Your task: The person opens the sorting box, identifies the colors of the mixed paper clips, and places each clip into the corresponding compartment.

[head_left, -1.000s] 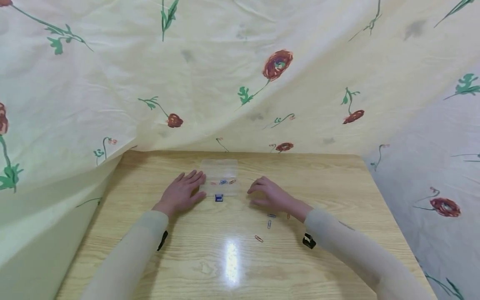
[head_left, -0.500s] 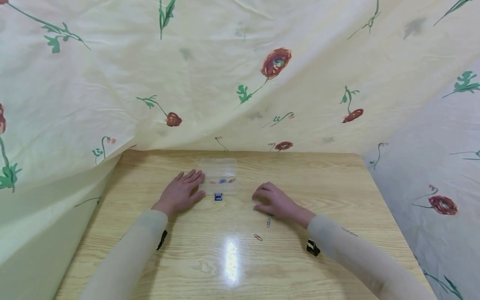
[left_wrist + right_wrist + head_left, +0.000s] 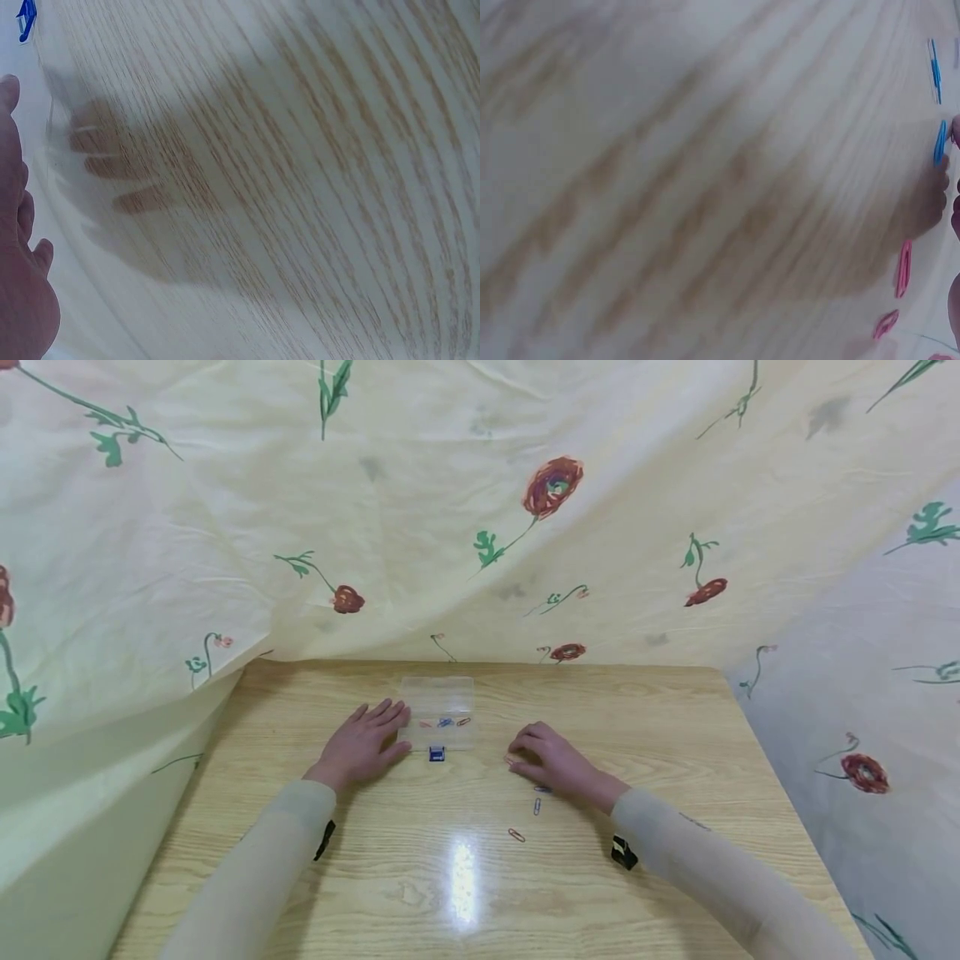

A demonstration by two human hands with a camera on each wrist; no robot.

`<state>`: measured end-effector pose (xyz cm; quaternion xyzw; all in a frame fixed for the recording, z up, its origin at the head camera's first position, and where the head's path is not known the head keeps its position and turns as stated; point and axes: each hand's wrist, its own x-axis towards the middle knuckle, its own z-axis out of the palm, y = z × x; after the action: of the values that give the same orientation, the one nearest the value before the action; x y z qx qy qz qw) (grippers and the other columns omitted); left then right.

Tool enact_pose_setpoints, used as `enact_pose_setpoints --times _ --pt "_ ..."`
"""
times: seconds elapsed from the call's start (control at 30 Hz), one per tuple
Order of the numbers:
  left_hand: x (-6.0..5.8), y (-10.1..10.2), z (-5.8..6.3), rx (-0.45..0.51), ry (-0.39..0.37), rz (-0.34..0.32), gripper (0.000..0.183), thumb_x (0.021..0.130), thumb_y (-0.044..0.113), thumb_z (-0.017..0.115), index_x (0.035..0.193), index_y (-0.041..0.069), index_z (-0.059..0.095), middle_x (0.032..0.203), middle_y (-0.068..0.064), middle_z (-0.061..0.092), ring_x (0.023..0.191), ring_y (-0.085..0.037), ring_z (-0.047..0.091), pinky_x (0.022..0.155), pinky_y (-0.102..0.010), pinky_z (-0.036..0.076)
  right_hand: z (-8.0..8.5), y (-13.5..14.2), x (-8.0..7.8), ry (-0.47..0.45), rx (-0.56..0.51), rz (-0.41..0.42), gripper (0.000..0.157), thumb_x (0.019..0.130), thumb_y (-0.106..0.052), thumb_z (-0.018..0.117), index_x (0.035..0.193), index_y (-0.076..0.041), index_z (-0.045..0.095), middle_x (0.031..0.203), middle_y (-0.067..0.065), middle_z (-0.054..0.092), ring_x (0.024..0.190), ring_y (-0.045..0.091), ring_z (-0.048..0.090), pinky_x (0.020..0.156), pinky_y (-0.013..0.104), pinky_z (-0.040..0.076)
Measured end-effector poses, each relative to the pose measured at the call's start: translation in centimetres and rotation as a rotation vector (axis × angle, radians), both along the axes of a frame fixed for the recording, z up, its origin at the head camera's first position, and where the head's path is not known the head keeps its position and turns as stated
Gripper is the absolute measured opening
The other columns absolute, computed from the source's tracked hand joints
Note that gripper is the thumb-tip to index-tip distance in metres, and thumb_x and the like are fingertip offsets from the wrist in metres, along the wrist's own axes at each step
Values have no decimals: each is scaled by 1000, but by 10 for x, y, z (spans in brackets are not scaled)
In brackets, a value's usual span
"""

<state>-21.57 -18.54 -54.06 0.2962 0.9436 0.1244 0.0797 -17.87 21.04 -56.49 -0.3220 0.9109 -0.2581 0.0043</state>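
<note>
Your right hand (image 3: 561, 766) is low over the wooden table (image 3: 360, 893), fingers bent towards the thumb; a thin pinkish-red wire paperclip (image 3: 509, 759) shows at the fingertips, but you cannot tell from here whether it is pinched. Two blue wire paperclips (image 3: 537, 807) lie just beside that hand, a red wire paperclip (image 3: 517, 835) nearer you. Your left hand (image 3: 362, 747) rests flat, gripping nothing, against the clear plastic box (image 3: 437, 702), its lid folded back, clips inside. Picking up seems the step in hand; the next move calls for a light, sure pinch.
</note>
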Motion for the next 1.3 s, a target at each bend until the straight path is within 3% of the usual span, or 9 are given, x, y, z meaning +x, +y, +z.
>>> enact_pose_setpoints --times 0.13,0.4,0.73,1.3 --pt "0 0 0 3 -2 2 70 112 51 49 168 12 34 175 -6 29 163 -30 23 134 -55 13 2 3 -2 -33 19 -11 24 98 -24 81 119 -13 77 123 2 66 116 19 61 102 40 57" --pt "1 0 0 13 -2 5 70 112 51 50 168 13 35 175 -6 29 163 -30 23 134 -54 13 0 3 -4 -42 -20 59 19 101 -20 77 118 -13 78 120 1 68 114 18 60 98 41 57" --pt "0 -2 -3 18 7 9 69 112 51 49 168 13 35 175 -6 30 163 -30 23 134 -55 14 1 -4 -3 -52 -59 80 13 102 -16 75 114 -13 79 115 -2 69 110 16 60 94 39 57" --pt "-3 -4 -4 12 18 -4 69 111 51 51 168 14 35 174 -6 30 163 -30 24 134 -55 14 2 -5 -6 -129 -27 104 13 102 -18 76 114 -14 77 115 -3 66 111 15 59 97 39 56"
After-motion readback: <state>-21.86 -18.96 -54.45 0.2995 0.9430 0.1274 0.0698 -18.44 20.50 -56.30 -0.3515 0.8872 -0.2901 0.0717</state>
